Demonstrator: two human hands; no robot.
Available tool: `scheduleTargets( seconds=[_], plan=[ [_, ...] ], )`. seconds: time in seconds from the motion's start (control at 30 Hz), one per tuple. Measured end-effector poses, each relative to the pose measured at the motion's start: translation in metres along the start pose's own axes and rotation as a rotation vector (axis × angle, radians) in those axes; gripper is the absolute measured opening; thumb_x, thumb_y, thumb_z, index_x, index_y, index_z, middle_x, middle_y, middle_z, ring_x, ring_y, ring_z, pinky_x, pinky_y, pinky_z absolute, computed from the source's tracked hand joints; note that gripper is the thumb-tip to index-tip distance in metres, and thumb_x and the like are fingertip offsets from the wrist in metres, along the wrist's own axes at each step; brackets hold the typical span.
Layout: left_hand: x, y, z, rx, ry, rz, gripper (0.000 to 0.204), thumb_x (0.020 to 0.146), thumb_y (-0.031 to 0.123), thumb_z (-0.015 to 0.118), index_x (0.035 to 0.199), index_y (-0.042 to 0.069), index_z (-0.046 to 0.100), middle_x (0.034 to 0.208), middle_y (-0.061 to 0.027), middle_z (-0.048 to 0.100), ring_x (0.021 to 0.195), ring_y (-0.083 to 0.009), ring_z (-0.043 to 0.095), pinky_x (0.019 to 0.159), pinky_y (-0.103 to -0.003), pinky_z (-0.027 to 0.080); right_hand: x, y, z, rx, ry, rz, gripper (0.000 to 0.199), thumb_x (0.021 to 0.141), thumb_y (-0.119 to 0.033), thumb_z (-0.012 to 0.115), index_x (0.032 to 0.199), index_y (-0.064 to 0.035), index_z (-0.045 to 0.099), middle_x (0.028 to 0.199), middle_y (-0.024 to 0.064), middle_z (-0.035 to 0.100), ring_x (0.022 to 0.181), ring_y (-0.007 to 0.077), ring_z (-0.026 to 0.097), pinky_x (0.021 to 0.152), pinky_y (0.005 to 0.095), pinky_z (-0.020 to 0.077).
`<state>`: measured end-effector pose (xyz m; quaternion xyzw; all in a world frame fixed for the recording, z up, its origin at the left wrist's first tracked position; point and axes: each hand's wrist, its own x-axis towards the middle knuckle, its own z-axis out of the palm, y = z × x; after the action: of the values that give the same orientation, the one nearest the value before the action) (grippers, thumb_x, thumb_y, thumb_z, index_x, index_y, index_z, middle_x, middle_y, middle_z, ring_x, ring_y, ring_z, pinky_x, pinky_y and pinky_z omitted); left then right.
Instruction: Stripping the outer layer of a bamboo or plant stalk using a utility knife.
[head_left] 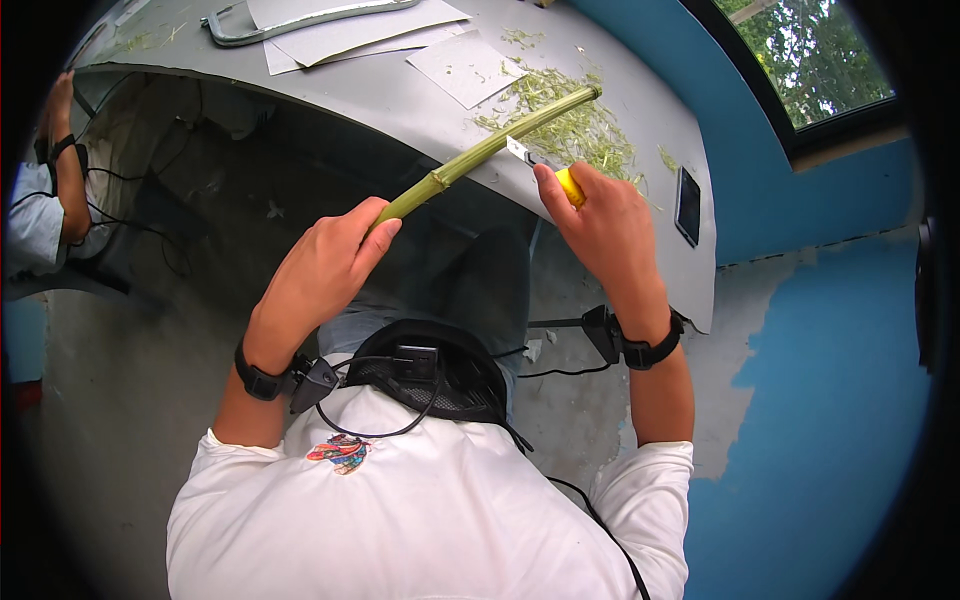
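grey table (420,100) edge: hands scrape bamboo stalk (490,148) with knife (545,168).

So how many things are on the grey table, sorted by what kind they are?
Green stalk, held by left hand: 1
Knife, in right hand: 1
Grey sheets: 3
Dark phone: 1
Metal saw frame: 1
Total: 7

Makeshift workshop: grey worktable (420,100) with shavings (590,130), half-painted blue walls (820,420).

stalk (490,145) slants over table (400,100) edge; shavings (580,125) under its far end, paper sheets (350,35) behind, phone (688,205) right
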<state>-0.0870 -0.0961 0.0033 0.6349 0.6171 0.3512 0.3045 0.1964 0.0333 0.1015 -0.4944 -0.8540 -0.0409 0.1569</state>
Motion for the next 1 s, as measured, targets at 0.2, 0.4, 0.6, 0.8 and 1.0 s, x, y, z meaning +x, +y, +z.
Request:
scheduleTargets(
  seconds=[0.2,0.4,0.6,0.8,1.0],
  plan=[
    [-0.002,0.001,-0.002,-0.004,0.017,0.008,0.028,0.120,0.029,0.060,0.122,0.001,0.065,0.077,-0.0210,0.060,0.068,-0.0432,0.059,0.064,-0.048,0.045,0.003,-0.003,0.003,-0.019,0.003,-0.011,0.060,0.107,-0.056,0.072,0.077,-0.0040,0.068,0.065,0.0203,0.065,0.063,0.0433,0.069,0.062,0.0519,0.0539],
    [-0.003,0.003,-0.003,0.032,0.033,0.010,0.027,0.120,0.029,0.060,0.120,0.001,0.064,0.077,-0.0226,0.059,0.069,-0.0453,0.059,0.064,-0.049,0.045,0.005,0.002,0.006,-0.079,0.024,0.008,0.061,0.107,-0.057,0.071,0.078,-0.0037,0.070,0.067,0.0219,0.067,0.064,0.0441,0.070,0.062,0.0527,0.0546],
    [-0.004,0.006,-0.005,0.042,0.047,0.027,0.026,0.119,0.027,0.061,0.120,0.001,0.064,0.076,-0.0233,0.060,0.069,-0.0459,0.059,0.063,-0.049,0.045,0.016,0.024,0.001,-0.120,0.043,0.046,0.063,0.108,-0.058,0.070,0.079,-0.0031,0.069,0.067,0.0224,0.067,0.064,0.0448,0.069,0.062,0.0539,0.0536],
    [-0.004,0.004,-0.004,0.038,0.026,0.002,0.027,0.119,0.028,0.061,0.122,0.001,0.064,0.077,-0.0229,0.061,0.069,-0.0457,0.060,0.064,-0.049,0.045,0.005,-0.006,-0.005,-0.001,-0.052,0.022,0.063,0.108,-0.057,0.070,0.078,-0.0022,0.068,0.067,0.0229,0.066,0.066,0.0450,0.069,0.064,0.0540,0.0535],
    [-0.006,0.008,-0.004,0.055,0.036,0.009,0.026,0.119,0.027,0.061,0.123,0.001,0.064,0.078,-0.0226,0.062,0.070,-0.0457,0.062,0.064,-0.049,0.046,0.004,-0.001,0.001,0.013,-0.054,0.012,0.062,0.107,-0.057,0.071,0.077,-0.0021,0.070,0.067,0.0239,0.066,0.066,0.0462,0.069,0.064,0.0543,0.0540]
  ],
)
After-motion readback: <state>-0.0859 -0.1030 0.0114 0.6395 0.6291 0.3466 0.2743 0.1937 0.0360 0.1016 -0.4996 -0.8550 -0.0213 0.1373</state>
